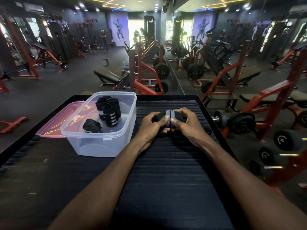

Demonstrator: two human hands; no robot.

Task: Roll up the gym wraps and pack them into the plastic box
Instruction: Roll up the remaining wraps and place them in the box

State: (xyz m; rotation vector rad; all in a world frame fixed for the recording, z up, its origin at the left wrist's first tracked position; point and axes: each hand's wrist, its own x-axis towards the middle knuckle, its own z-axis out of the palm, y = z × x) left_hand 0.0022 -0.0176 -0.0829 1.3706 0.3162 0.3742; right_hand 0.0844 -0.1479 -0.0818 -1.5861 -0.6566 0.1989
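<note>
Item: black gym wrap (167, 117), grey-striped, held just above the ribbed black tray table (166, 163). Left hand (150, 123) and right hand (186, 121) both curl closed around it, thumbs pinching the stripe, likely to keep the roll tight. Clear plastic box (99, 143) stands open just left, within reach, holding rolled wraps (108, 112); pink lid (54, 123) lies partly under it.

Black wrap (167, 117) with grey stripes — clear box (101, 143), pink lid (54, 125), black ribbed table (166, 171).
</note>
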